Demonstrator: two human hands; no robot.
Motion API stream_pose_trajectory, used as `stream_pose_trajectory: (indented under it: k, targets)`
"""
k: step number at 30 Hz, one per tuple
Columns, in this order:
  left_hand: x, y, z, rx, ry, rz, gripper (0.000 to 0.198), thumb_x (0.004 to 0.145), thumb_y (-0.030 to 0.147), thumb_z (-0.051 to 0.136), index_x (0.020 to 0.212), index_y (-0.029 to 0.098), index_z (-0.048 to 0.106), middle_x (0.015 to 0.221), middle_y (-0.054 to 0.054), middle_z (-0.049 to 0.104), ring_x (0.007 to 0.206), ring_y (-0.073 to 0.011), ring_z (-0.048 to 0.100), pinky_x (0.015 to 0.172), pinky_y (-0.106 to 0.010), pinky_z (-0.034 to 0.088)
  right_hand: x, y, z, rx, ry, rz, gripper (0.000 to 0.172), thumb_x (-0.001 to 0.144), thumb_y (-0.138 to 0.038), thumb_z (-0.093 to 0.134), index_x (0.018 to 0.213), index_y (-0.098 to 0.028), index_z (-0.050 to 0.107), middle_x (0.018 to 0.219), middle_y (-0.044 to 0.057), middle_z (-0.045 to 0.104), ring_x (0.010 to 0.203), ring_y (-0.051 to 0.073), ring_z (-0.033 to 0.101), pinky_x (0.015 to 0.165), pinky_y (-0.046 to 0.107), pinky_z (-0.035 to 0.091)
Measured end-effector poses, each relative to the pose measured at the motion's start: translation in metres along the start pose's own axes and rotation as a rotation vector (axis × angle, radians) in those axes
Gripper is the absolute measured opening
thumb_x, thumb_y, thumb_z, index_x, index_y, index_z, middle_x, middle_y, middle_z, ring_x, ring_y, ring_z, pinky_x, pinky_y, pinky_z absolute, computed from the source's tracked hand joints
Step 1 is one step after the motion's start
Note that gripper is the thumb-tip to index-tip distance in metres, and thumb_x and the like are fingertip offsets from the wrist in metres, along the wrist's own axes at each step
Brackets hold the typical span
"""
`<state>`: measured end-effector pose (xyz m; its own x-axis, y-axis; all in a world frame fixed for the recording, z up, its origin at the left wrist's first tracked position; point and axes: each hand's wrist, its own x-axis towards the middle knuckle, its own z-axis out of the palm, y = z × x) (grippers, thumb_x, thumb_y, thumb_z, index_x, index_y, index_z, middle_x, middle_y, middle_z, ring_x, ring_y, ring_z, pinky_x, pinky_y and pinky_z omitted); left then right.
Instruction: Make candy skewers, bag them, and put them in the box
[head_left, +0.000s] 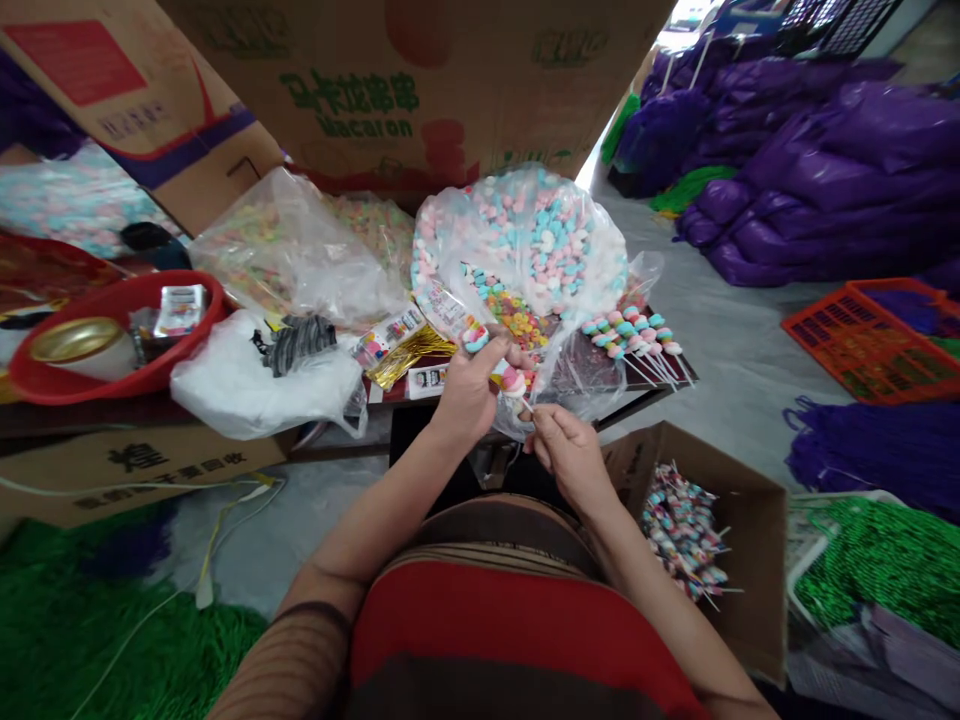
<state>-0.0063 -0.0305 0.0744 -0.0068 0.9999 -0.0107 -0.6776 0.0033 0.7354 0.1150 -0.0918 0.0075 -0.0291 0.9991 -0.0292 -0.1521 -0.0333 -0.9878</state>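
Note:
A candy skewer (513,381) with pink, white and yellow pieces on a white stick is held between my two hands. My left hand (471,385) is closed around its candy end, and a blue, white and red piece pokes out above the fingers. Lower down, my right hand (564,442) pinches the stick. Just beyond lies a clear bag of pastel marshmallows (559,240), with yellow and orange gummy rings (517,322) at its near side. Finished-looking marshmallow skewers (634,332) lie in a row at the table's right corner.
Gold twist ties (412,355) and a white plastic bag (262,385) lie left of my hands, beside a red basin (202,300). An open carton (757,560) of wrapped skewers stands low at right. An orange crate (862,350) is on the floor. A large carton (480,120) rises behind the table.

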Motion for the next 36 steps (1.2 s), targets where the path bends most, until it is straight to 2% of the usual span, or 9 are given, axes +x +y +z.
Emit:
stream_pose_trajectory:
  k: [3, 8, 11, 15, 20, 23, 26, 30, 36]
  targets:
    - [-0.002, -0.006, -0.003, 0.005, -0.041, -0.083, 0.03, 0.074, 0.036, 0.083, 0.08, 0.019, 0.058, 0.06, 0.006, 0.059, 0.069, -0.0157, 0.072, 0.07, -0.027, 0.055, -0.001, -0.001, -0.001, 0.045, -0.049, 0.035, 0.041, 0.091, -0.061, 0.062, 0.092, -0.02, 0.07, 0.038, -0.013, 0.037, 0.036, 0.007, 0.033, 0.057, 0.027, 0.048]
    - [0.006, -0.001, -0.007, 0.006, -0.052, -0.035, 0.031, 0.078, 0.036, 0.081, 0.075, 0.019, 0.056, 0.061, 0.006, 0.058, 0.064, -0.0116, 0.068, 0.07, -0.025, 0.055, -0.005, -0.002, -0.009, -0.091, -0.024, -0.042, 0.038, 0.087, -0.055, 0.07, 0.106, -0.021, 0.07, 0.059, -0.005, 0.063, 0.046, 0.009, 0.051, 0.047, 0.023, 0.04]
    - [0.001, -0.009, -0.006, 0.027, -0.077, -0.058, 0.033, 0.075, 0.038, 0.083, 0.075, 0.019, 0.057, 0.061, 0.006, 0.059, 0.063, -0.0121, 0.067, 0.068, -0.025, 0.055, -0.009, -0.003, -0.007, -0.216, 0.056, -0.112, 0.031, 0.09, -0.051, 0.066, 0.098, -0.021, 0.072, 0.055, -0.005, 0.059, 0.043, 0.009, 0.049, 0.045, 0.024, 0.038]
    - [-0.014, -0.022, -0.013, 0.149, -0.189, -0.211, 0.04, 0.068, 0.043, 0.089, 0.084, 0.018, 0.063, 0.072, 0.0, 0.069, 0.074, -0.0153, 0.071, 0.069, -0.025, 0.054, -0.011, -0.004, -0.002, -0.113, 0.032, -0.08, 0.034, 0.093, -0.053, 0.061, 0.099, -0.022, 0.071, 0.046, -0.009, 0.05, 0.039, 0.009, 0.043, 0.049, 0.025, 0.042]
    - [-0.007, -0.001, -0.026, 0.033, -0.267, -0.183, 0.069, 0.059, 0.054, 0.093, 0.116, 0.028, 0.064, 0.109, -0.006, 0.075, 0.11, -0.0249, 0.071, 0.085, -0.035, 0.058, -0.012, 0.0, -0.008, -0.067, 0.018, -0.105, 0.035, 0.094, -0.054, 0.06, 0.097, -0.022, 0.072, 0.042, -0.011, 0.044, 0.041, 0.009, 0.045, 0.061, 0.028, 0.049]
    - [0.005, 0.017, -0.022, -0.015, -0.107, -0.059, 0.049, 0.073, 0.053, 0.084, 0.112, 0.028, 0.067, 0.095, -0.004, 0.075, 0.104, -0.0234, 0.072, 0.084, -0.034, 0.058, -0.011, 0.004, -0.011, -0.165, 0.056, -0.128, 0.031, 0.093, -0.05, 0.061, 0.099, -0.022, 0.075, 0.046, -0.008, 0.05, 0.042, 0.01, 0.046, 0.052, 0.026, 0.043]
    - [0.01, 0.017, -0.013, -0.024, 0.034, 0.021, 0.027, 0.082, 0.045, 0.079, 0.089, 0.022, 0.067, 0.067, 0.003, 0.064, 0.075, -0.0146, 0.071, 0.076, -0.028, 0.057, -0.011, 0.008, -0.009, -0.292, 0.142, -0.221, 0.025, 0.09, -0.042, 0.065, 0.098, -0.023, 0.079, 0.052, -0.005, 0.056, 0.045, 0.012, 0.049, 0.051, 0.028, 0.042]
    - [0.006, -0.001, -0.005, 0.002, -0.008, -0.01, 0.033, 0.083, 0.04, 0.079, 0.071, 0.019, 0.055, 0.058, 0.006, 0.054, 0.059, -0.0091, 0.063, 0.068, -0.024, 0.054, -0.01, 0.01, -0.005, -0.311, 0.171, -0.228, 0.023, 0.089, -0.04, 0.067, 0.098, -0.025, 0.081, 0.052, -0.003, 0.058, 0.049, 0.015, 0.053, 0.051, 0.029, 0.044]
    - [-0.01, -0.022, -0.001, 0.084, -0.053, -0.102, 0.042, 0.072, 0.048, 0.086, 0.076, 0.021, 0.053, 0.059, 0.005, 0.056, 0.068, -0.0155, 0.07, 0.06, -0.024, 0.052, -0.008, 0.008, -0.001, -0.106, 0.012, -0.074, 0.034, 0.092, -0.053, 0.062, 0.101, -0.022, 0.075, 0.046, -0.008, 0.052, 0.039, 0.009, 0.042, 0.047, 0.025, 0.04]
